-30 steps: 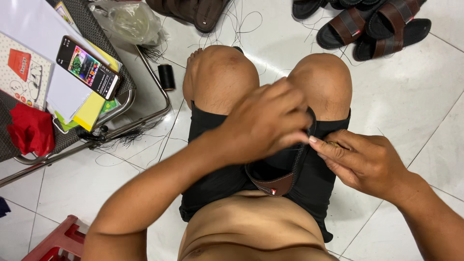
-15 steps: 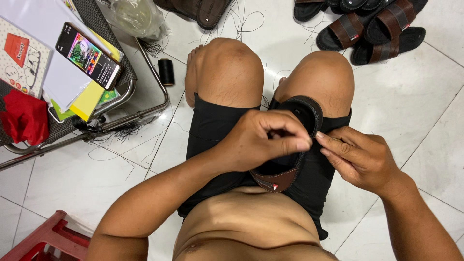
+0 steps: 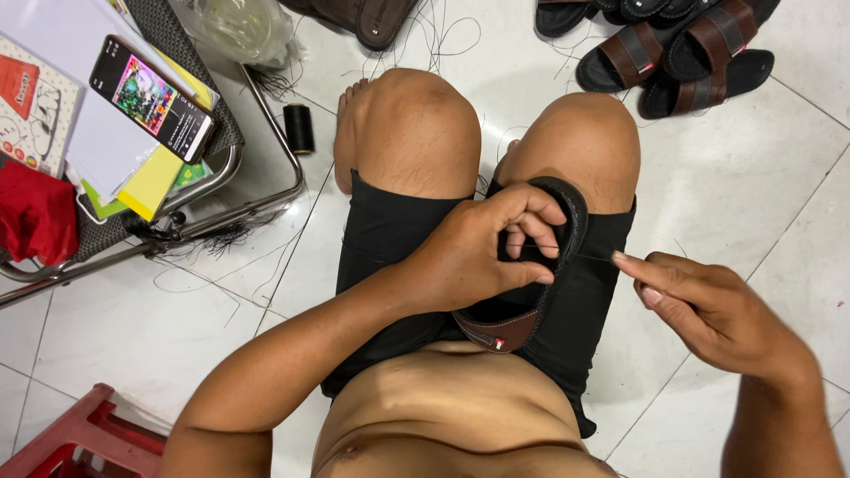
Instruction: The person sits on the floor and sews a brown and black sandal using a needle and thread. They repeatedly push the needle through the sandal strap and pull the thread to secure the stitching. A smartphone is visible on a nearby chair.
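At the centre of the frame the left hand (image 3: 482,257) grips a black sandal (image 3: 531,292) with a brown strap, held on edge over the lap against the black shorts (image 3: 390,239); its fingers are curled round the sole's rim, thumb pressed on the near side. The right hand (image 3: 708,310), at the right of the frame, has thumb and forefinger pressed together on a thin dark thread (image 3: 589,257) that runs taut from the sandal's edge to the fingertips; whether a needle sits between them is too small to tell. This looks like hand-stitching along the sole's rim, caught in the pull-through part of a stitch. By my judgement the next move calls for drawing the thread until it seats snug, with the left hand steadying the sole against the tug, then bringing the point back to the rim just beside the last stitch. On the tiled floor (image 3: 753,159), more sandals (image 3: 673,53) lie at the upper right, a black thread spool (image 3: 298,128) stands upper left of centre, and a phone (image 3: 152,97) rests on papers on a metal chair (image 3: 221,177) at the upper left.
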